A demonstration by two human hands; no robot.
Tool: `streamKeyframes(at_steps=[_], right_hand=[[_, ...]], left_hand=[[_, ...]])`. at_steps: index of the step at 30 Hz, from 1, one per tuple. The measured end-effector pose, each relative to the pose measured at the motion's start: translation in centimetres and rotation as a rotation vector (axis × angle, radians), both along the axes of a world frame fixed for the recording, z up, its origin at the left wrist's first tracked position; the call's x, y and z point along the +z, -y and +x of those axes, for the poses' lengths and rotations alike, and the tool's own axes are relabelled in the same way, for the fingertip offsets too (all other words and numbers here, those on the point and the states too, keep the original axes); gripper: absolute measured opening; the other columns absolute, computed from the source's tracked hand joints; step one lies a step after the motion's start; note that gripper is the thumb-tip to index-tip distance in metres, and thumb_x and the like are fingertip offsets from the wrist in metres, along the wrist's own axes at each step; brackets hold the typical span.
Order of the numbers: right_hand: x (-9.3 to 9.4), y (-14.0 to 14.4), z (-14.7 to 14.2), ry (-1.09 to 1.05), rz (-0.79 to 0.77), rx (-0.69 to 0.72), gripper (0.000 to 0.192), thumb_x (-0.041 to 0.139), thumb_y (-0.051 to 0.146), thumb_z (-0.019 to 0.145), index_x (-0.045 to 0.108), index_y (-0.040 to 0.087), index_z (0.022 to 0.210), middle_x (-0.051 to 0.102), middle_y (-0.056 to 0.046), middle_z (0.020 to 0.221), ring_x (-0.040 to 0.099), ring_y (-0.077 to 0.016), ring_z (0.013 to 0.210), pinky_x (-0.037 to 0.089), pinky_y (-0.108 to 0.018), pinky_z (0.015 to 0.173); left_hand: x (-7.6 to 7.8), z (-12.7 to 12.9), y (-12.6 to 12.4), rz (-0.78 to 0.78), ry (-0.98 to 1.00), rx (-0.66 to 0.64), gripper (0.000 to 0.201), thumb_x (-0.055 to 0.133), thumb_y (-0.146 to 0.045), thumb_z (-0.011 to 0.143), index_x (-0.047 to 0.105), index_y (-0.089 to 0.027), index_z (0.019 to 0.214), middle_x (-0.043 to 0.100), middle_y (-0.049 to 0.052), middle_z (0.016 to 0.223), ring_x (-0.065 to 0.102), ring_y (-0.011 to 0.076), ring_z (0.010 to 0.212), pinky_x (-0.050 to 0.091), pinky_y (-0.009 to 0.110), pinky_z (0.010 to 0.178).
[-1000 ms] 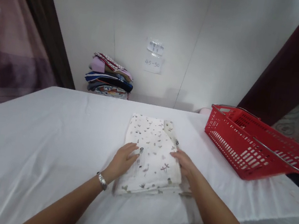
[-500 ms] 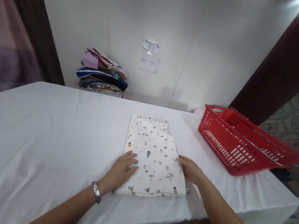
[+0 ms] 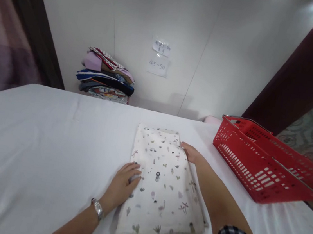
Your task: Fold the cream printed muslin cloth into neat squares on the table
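In the middle of the white-covered table (image 3: 36, 145) lies a folded cream cloth (image 3: 161, 181) printed with small plants and birds, its long sides running away from the person. The left hand (image 3: 124, 183) lies flat with fingers spread on the cloth's near left edge, pinning it and grasping nothing. The right hand (image 3: 190, 153) reaches along the cloth's right side to its far right corner, fingers resting loosely on the edge; whether they pinch the fabric there cannot be told. It looks like the smoothing and squaring stage of folding: one hand anchors, the other trues up an edge. Any further fold would seem to call for a firm pinch on that far corner while the left palm keeps the layers from sliding. To the right of the cloth, well apart, a red plastic basket (image 3: 267, 166) sits tilted near the table's edge. Beyond the cloth, against the wall, is a stack of folded clothes (image 3: 106, 77). On the wall above the cloth two paper notes (image 3: 159, 56) are taped; the lower reads "45-50", the upper is too small to read.
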State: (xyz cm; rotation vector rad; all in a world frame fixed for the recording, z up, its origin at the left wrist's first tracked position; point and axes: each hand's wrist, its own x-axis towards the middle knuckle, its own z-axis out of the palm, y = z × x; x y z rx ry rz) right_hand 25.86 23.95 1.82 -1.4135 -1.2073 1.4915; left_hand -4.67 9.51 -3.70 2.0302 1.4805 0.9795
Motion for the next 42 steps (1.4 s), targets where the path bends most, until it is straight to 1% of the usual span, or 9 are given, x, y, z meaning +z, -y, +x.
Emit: streamKeyframes(at_steps=[4,9,13,18,23,29,32,37,42], right_hand=[[-0.6,-2.2,0.1,-0.112,-0.142,0.035,0.052,0.062,0.026,0.078,0.048,0.018,0.127,0.064,-0.011,0.119,0.065,-0.0241,0.099,0.052,-0.043,0.087],[-1.3,-3.1,0.5,-0.150,-0.137,-0.167,0.081,0.066,0.022,0.076,0.022,0.017,0.145,0.042,-0.016,0.143,0.062,-0.0207,0.105,0.051,-0.036,0.090],[-0.9,-4.3,-0.6,-0.117,-0.144,-0.189,0.086,0.066,0.017,0.075,0.019,0.014,0.146,0.043,-0.018,0.141,0.063,-0.0202,0.100,0.054,-0.032,0.082],[-0.3,-7.0,-1.8,-0.100,-0.029,-0.285,0.082,0.066,0.009,0.070,0.029,0.016,0.144,0.067,-0.011,0.106,0.066,-0.0166,0.077,0.055,-0.026,0.065],[-1.5,-9.8,-1.6,0.081,0.127,-0.430,0.067,0.065,0.013,0.070,0.045,0.018,0.135,0.067,-0.002,0.076,0.063,-0.0137,0.065,0.051,-0.023,0.059],[-3.9,-12.0,-1.1,0.538,0.250,-0.396,0.052,0.066,0.013,0.064,0.061,0.013,0.116,0.068,-0.005,0.084,0.065,-0.0174,0.074,0.050,-0.025,0.066],[-4.4,-12.4,-1.0,0.612,0.253,-0.373,0.051,0.065,0.009,0.063,0.062,0.011,0.114,0.069,-0.007,0.090,0.065,-0.0208,0.085,0.049,-0.027,0.076],[-3.9,-11.9,-1.3,0.681,0.249,-0.316,0.058,0.060,0.013,0.071,0.052,0.012,0.128,0.064,-0.012,0.115,0.057,-0.0253,0.110,0.041,-0.036,0.097],[-2.4,-8.9,-0.9,0.639,0.170,-0.229,0.072,0.066,0.025,0.073,0.039,0.015,0.140,0.056,-0.014,0.129,0.056,-0.0272,0.111,0.044,-0.038,0.094]], left_hand=[[-0.1,-0.2,0.1,-0.030,0.006,-0.012,0.024,0.050,-0.034,0.085,0.068,-0.024,0.097,0.059,0.003,0.125,0.043,0.0247,0.127,0.036,0.046,0.108],[-0.2,-0.3,0.1,-0.047,0.003,-0.026,0.024,0.049,-0.034,0.085,0.069,-0.025,0.096,0.059,0.003,0.126,0.040,0.0265,0.129,0.035,0.049,0.108],[-0.2,-0.3,0.1,-0.056,0.002,-0.016,0.024,0.050,-0.035,0.085,0.069,-0.026,0.096,0.059,0.003,0.126,0.040,0.0261,0.129,0.036,0.049,0.109],[-0.5,-0.4,0.2,-0.010,-0.012,-0.007,0.023,0.050,-0.032,0.085,0.069,-0.025,0.096,0.060,0.003,0.124,0.043,0.0251,0.127,0.039,0.049,0.106],[-0.9,-0.6,0.3,0.124,0.010,0.060,0.023,0.052,-0.029,0.085,0.067,-0.026,0.102,0.057,0.003,0.129,0.045,0.0244,0.126,0.043,0.047,0.104],[-0.7,-0.5,0.4,0.138,-0.065,0.033,0.022,0.056,-0.029,0.082,0.068,-0.030,0.100,0.058,0.001,0.129,0.046,0.0259,0.126,0.045,0.049,0.102],[-0.6,-0.4,0.4,0.143,-0.090,0.045,0.020,0.055,-0.029,0.081,0.068,-0.031,0.097,0.059,0.000,0.127,0.047,0.0262,0.125,0.047,0.049,0.101],[-0.6,-0.3,0.4,0.155,-0.105,0.045,0.021,0.055,-0.029,0.081,0.068,-0.030,0.097,0.059,0.001,0.127,0.048,0.0266,0.125,0.047,0.051,0.099],[-0.3,-0.2,0.3,0.131,-0.095,0.038,0.021,0.052,-0.028,0.083,0.069,-0.025,0.096,0.060,0.004,0.125,0.048,0.0262,0.123,0.045,0.048,0.102]])
